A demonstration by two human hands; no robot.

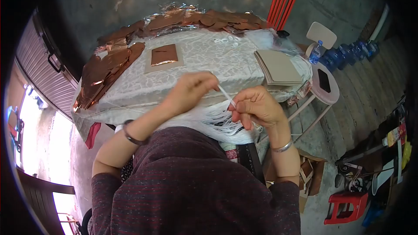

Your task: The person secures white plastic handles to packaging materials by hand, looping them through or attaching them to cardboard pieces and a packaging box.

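A short white cord (226, 95) runs taut and slanting between my two hands, above the near edge of the table. My left hand (191, 92) is closed on its upper end, slightly blurred. Thumb and fingers of my right hand (257, 108) pinch its lower end. Below both hands, a thick bundle of loose white threads (204, 124) lies across my lap, and some strands hang near my right fingers. On the table, beyond my left hand, a copper-coloured foil sheet (164, 55) rests on a piece of grey-brown card.
Copper foil pieces (109, 72) line the left and far sides of the lace-covered table (209, 56). A stack of boards (279, 67) lies at its right. A phone (324, 80) sits on the chair (327, 95) beside it. A red stool (347, 206) stands lower right.
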